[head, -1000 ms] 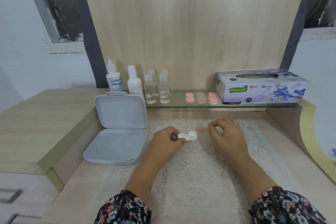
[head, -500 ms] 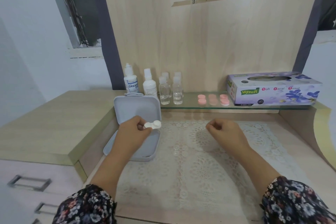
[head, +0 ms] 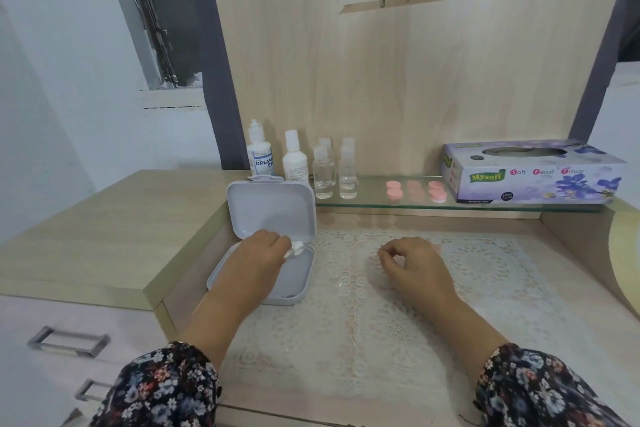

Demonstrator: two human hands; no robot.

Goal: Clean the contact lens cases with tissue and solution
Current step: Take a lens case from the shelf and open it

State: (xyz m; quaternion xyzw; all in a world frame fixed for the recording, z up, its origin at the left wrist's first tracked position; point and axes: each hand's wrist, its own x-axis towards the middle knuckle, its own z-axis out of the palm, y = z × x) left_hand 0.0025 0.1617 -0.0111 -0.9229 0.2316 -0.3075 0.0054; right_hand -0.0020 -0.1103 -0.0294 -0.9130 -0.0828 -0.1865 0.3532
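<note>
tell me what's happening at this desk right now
A person sits at a desk with a lace mat. Their left hand holds a white contact lens case over the tray of an open grey box. The right hand rests on the mat with fingers curled; whether it holds anything is unclear. On the glass shelf behind stand solution bottles, small clear bottles, pink lens cases and a tissue box.
</note>
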